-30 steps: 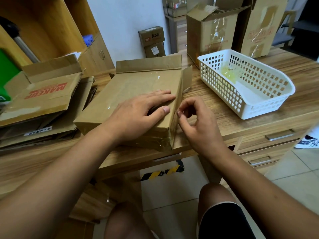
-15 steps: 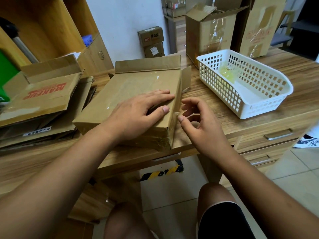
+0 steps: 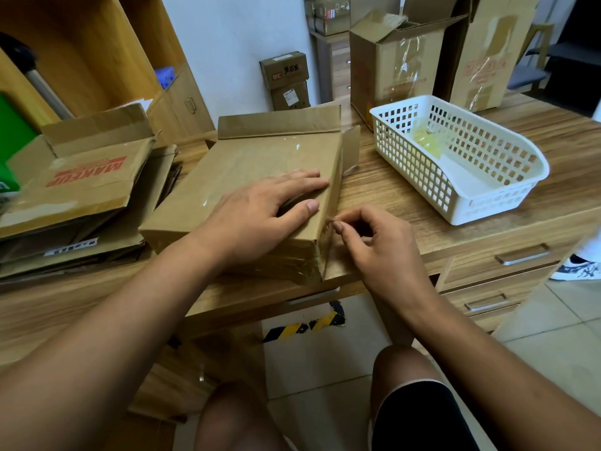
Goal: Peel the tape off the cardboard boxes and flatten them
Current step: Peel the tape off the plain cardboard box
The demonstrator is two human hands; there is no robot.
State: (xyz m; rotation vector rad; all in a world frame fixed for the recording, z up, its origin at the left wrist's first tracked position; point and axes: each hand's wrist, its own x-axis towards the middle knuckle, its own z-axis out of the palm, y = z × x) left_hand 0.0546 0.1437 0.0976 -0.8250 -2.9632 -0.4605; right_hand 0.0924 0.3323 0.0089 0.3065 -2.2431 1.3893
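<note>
Flat brown cardboard box (image 3: 260,177), glossy-taped, is pressed under spread left hand (image 3: 260,216); its right edge's clear tape (image 3: 326,242) is pinched by right hand (image 3: 374,242), bare wooden desk (image 3: 390,193) lying rightward.

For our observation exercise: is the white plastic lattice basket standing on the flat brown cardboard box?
No: the white plastic basket stands on the wooden desk, apart from the flat brown cardboard box.

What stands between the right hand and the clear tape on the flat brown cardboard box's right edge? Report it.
Nothing visible. The right hand pinches a lifted end of the clear tape at the right edge of the flat brown cardboard box. The left hand lies flat on the box top beside that spot, not across it.
</note>
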